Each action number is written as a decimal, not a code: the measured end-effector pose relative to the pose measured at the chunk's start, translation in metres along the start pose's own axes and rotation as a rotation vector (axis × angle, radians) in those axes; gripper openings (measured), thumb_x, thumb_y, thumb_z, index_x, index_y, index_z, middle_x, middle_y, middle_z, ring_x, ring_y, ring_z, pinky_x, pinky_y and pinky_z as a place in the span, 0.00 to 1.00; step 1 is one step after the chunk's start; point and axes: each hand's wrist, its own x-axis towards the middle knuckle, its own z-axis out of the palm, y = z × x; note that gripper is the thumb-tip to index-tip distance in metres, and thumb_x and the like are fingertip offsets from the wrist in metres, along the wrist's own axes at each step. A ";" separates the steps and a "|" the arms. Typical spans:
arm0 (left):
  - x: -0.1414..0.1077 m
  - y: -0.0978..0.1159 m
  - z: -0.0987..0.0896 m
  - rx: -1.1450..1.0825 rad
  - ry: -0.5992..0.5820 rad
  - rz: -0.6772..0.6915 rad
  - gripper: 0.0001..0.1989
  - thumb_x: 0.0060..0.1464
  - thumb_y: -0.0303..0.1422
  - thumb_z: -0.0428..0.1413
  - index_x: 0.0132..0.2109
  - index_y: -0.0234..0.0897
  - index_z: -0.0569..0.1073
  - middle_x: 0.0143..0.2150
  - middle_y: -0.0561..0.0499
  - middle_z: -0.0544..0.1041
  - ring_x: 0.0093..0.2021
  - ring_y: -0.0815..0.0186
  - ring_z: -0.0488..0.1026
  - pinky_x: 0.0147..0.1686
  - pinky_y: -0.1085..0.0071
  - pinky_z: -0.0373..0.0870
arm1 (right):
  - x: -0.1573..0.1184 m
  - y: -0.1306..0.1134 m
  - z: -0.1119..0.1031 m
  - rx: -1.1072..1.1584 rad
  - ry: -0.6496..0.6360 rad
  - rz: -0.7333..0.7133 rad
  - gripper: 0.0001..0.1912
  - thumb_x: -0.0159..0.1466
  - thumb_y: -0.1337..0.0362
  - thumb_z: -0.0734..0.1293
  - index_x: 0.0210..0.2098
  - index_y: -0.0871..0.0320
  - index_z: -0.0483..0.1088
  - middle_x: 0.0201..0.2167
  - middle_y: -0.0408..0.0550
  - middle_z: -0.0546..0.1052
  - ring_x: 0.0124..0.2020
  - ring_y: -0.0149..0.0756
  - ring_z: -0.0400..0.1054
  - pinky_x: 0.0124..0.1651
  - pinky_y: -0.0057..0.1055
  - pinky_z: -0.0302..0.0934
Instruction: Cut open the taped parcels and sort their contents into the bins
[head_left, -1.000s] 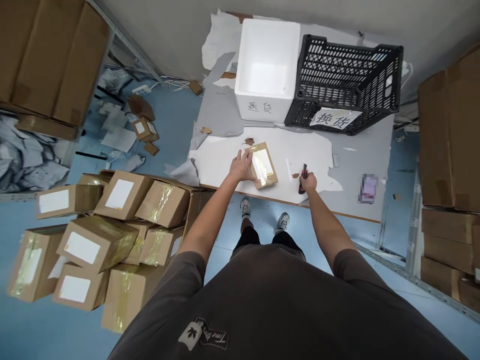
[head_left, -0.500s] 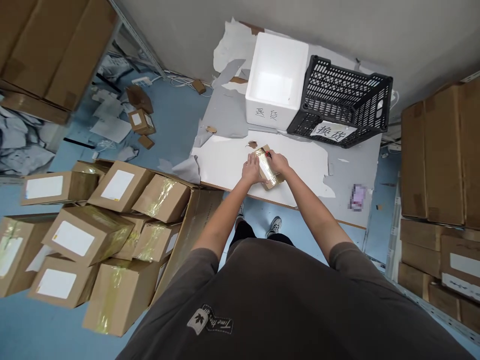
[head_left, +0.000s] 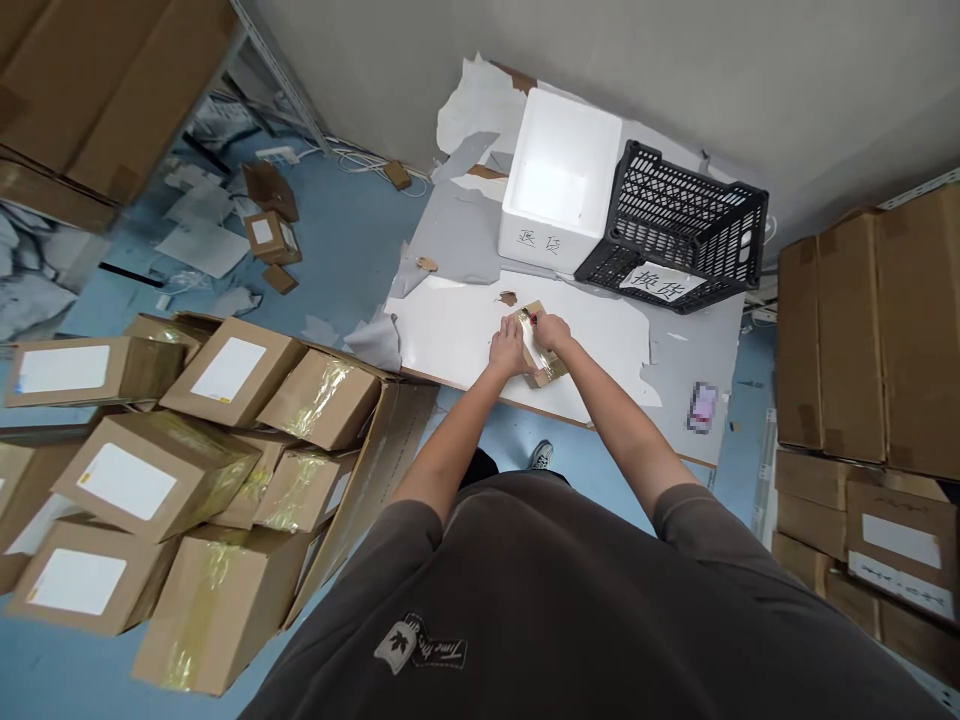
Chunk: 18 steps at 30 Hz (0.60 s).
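A small taped cardboard box point(head_left: 553, 371) lies slantwise on the white-covered table near its front edge. Over its left side is my left hand point(head_left: 509, 347), holding it with the thumb out along the near end and the other fingers pointing away from me. My right hand point(head_left: 552, 331) is closed around a small cutter point(head_left: 533, 318), of which a red and dark bit shows. The cutter is at the far end of the box, over the shiny tape. Its blade cannot be made out.
Behind the box stand a white foam bin point(head_left: 541, 243) and a black plastic crate point(head_left: 686, 225). Taped cartons point(head_left: 225, 600) fill a big box at my left. More cartons point(head_left: 847, 340) stack on the right. A blurred pinkish thing point(head_left: 703, 407) lies at the table's right.
My right hand with the cutter has shifted slightly left, towards the far corner of the box. My left hand stays on the box. The camera view has moved a little.
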 end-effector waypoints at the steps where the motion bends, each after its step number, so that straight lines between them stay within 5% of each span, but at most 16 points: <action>1: -0.001 0.000 0.000 0.004 0.000 0.001 0.80 0.47 0.63 0.73 0.87 0.26 0.39 0.88 0.30 0.34 0.88 0.40 0.28 0.83 0.50 0.46 | -0.001 -0.003 -0.001 -0.003 -0.007 0.011 0.21 0.79 0.66 0.63 0.69 0.65 0.71 0.60 0.69 0.83 0.63 0.55 0.78 0.60 0.40 0.70; 7: -0.006 0.000 -0.003 0.002 -0.019 -0.012 0.79 0.50 0.66 0.71 0.87 0.28 0.36 0.89 0.32 0.32 0.88 0.42 0.27 0.84 0.49 0.43 | -0.020 -0.001 0.009 -0.043 -0.069 0.040 0.24 0.75 0.67 0.70 0.68 0.64 0.73 0.61 0.69 0.82 0.64 0.54 0.79 0.60 0.37 0.71; 11: -0.007 0.003 -0.006 0.034 -0.020 -0.014 0.79 0.49 0.65 0.71 0.87 0.28 0.38 0.88 0.31 0.33 0.88 0.41 0.29 0.84 0.49 0.43 | -0.044 0.015 0.023 -0.034 -0.112 0.074 0.26 0.70 0.62 0.78 0.65 0.64 0.76 0.56 0.69 0.84 0.56 0.53 0.83 0.55 0.36 0.73; 14: -0.007 0.005 -0.007 0.039 -0.012 -0.014 0.78 0.50 0.65 0.71 0.87 0.26 0.39 0.88 0.29 0.33 0.88 0.41 0.30 0.84 0.48 0.43 | -0.067 0.035 0.038 -0.001 -0.155 0.091 0.22 0.70 0.59 0.77 0.61 0.61 0.78 0.54 0.69 0.84 0.49 0.54 0.85 0.53 0.40 0.76; 18: -0.007 0.007 -0.008 0.018 -0.011 -0.028 0.78 0.49 0.64 0.72 0.87 0.27 0.39 0.88 0.27 0.32 0.88 0.39 0.30 0.84 0.47 0.42 | -0.094 0.060 0.061 0.040 -0.177 0.097 0.20 0.71 0.61 0.73 0.62 0.56 0.78 0.55 0.70 0.83 0.56 0.64 0.83 0.54 0.50 0.77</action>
